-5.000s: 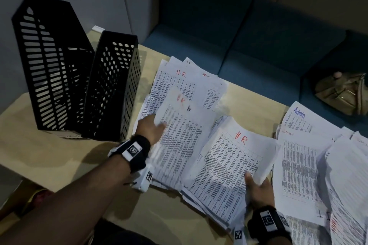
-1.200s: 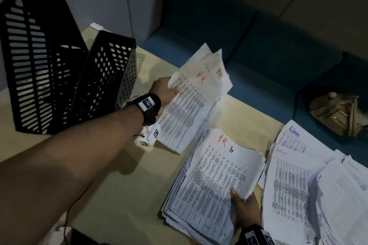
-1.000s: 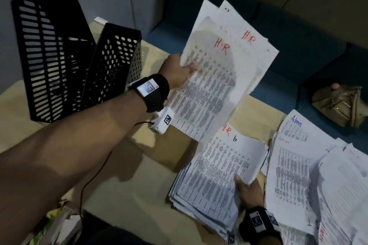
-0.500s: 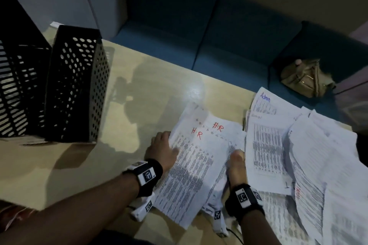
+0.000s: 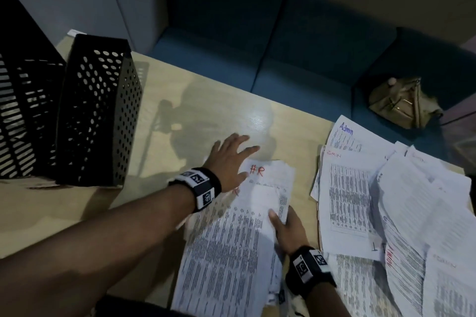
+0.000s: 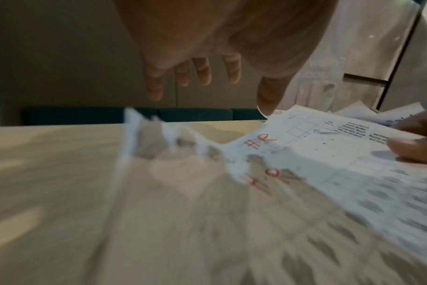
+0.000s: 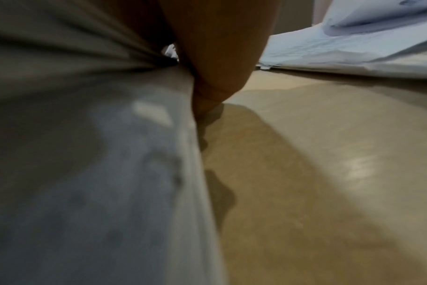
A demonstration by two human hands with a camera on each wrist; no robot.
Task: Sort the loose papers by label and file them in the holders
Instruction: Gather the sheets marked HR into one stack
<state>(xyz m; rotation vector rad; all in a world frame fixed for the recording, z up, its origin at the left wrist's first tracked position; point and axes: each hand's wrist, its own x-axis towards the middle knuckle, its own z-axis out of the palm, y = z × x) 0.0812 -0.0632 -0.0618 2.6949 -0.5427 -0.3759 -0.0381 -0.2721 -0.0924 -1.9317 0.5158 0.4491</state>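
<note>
HR stack (image 5: pixel 231 244) beside Admin pile (image 5: pixel 350 201)

— What do we have under everything?
— A pale wooden table (image 5: pixel 211 110). On it we see two black perforated holders (image 5: pixel 95 113) standing at its left.
— And the papers?
— We see an HR stack (image 5: pixel 231 239) lying near the front edge, and a spread Admin pile (image 5: pixel 360 201) beside it on the right.

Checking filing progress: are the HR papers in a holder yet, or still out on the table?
Still out. The HR stack lies flat on the table, right hand gripping its edge; both holders stand apart to the left.
</note>
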